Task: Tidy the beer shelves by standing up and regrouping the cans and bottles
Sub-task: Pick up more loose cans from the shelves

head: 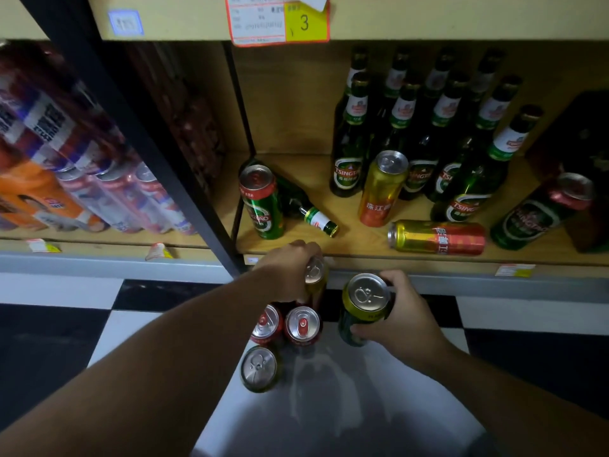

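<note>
My left hand (290, 268) grips a gold can (315, 275) from above, just in front of the shelf edge. My right hand (400, 311) holds a green and gold can (364, 305) by its side. Below them on the floor stand two red-topped cans (301, 326) and a green can (258, 369). On the wooden shelf (356, 249) a green Tsingtao can (262, 201) stands upright, a green bottle (309, 212) lies on its side behind it, a gold and red can (382, 188) stands, and another gold and red can (436, 237) lies flat.
Several upright Tsingtao bottles (425, 127) fill the back of the shelf. A green can (543, 212) leans at the right beside a dark box (586, 159). Packed cans (99, 179) fill the left bay behind a black post (138, 133). The floor is black and white tile (66, 324).
</note>
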Demonstrator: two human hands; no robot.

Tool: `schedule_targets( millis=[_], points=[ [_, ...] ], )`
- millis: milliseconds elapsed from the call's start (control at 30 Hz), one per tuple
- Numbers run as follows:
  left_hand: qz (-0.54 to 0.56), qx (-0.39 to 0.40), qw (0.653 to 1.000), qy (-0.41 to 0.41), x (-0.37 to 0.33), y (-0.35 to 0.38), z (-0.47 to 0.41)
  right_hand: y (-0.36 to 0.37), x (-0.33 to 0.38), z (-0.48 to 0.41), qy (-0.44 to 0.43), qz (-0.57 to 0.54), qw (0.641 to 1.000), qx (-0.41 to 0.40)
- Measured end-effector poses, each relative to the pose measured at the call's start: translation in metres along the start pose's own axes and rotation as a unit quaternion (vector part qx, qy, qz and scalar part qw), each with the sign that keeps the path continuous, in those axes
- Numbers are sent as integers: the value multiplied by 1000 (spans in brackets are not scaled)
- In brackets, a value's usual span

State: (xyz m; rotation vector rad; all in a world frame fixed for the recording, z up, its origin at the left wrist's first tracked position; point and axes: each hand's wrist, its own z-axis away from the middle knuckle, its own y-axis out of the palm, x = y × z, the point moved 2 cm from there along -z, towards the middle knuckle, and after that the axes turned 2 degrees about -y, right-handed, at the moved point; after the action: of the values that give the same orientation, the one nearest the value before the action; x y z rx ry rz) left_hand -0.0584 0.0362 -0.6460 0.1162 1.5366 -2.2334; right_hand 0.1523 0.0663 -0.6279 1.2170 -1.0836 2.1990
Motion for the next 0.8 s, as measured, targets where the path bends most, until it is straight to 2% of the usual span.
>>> schedule_targets(
  millis=[433,800],
  points=[
    [-155,49,985,63,3,17,-10,10,-20,-4,-4,25,1000,16],
    [-181,61,979,76,6,23,-9,12,-23,-2,-1,24,999,22]
  ],
)
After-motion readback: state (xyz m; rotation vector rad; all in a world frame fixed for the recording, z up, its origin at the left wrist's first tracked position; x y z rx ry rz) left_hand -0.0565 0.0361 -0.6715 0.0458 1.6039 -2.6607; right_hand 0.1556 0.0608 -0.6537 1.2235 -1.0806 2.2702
